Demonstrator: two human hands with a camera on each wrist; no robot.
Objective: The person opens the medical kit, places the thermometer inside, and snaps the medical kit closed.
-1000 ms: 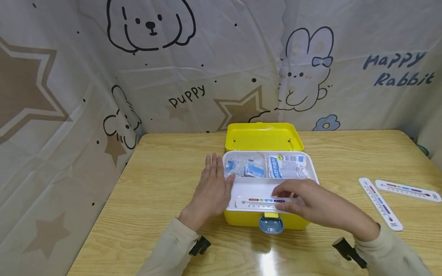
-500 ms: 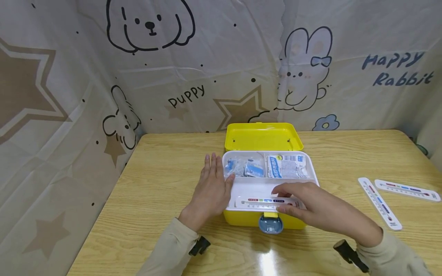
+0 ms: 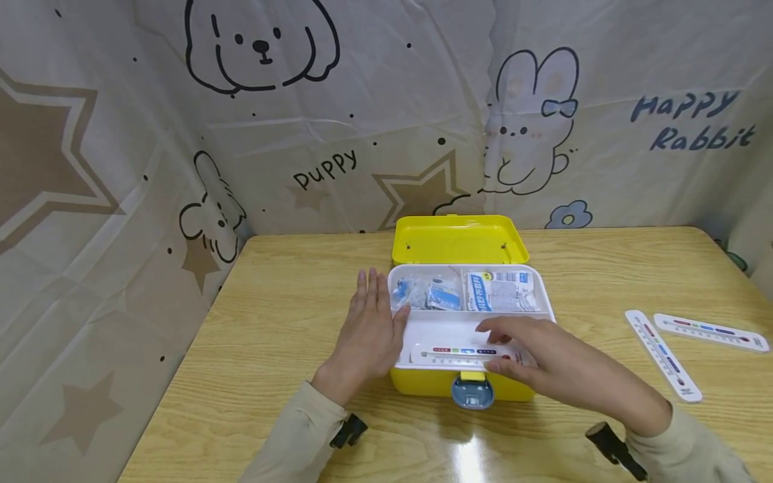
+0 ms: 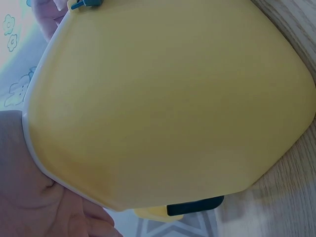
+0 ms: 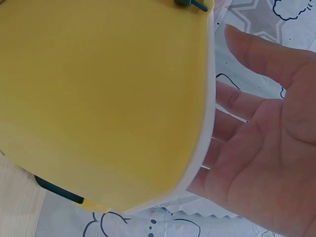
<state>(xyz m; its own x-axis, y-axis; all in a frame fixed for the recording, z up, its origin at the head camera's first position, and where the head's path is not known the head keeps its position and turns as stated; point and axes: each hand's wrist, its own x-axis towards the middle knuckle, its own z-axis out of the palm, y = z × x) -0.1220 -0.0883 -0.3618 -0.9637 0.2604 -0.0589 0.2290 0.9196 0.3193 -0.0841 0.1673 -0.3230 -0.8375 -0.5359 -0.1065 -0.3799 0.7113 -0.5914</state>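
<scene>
A yellow box [image 3: 423,384] stands with its lid [image 3: 461,241] tipped back and a white tray [image 3: 443,327] in its top. One white strip thermometer [image 3: 461,355] lies along the tray's front compartment. Over its right end is my right hand [image 3: 546,352], thumb and fingers spread apart with nothing pinched between them; the right wrist view shows the palm beyond the box's rim. My left hand [image 3: 368,332] rests with straight fingers against the tray's left edge. Behind, the tray holds a gauze packet [image 3: 504,292] and clear bags with a blue-white packet [image 3: 443,296].
Two similar thermometers lie on the table at the right, one slanting [image 3: 664,355] and one nearly level [image 3: 712,332]. A grey latch [image 3: 473,393] hangs at the box's front. Printed cloth [image 3: 338,121] hangs behind the table.
My right fingers have loosened from the thermometer and lifted slightly, widening the gap to the thumb. The thermometer stays in the tray; my left hand has not moved.
</scene>
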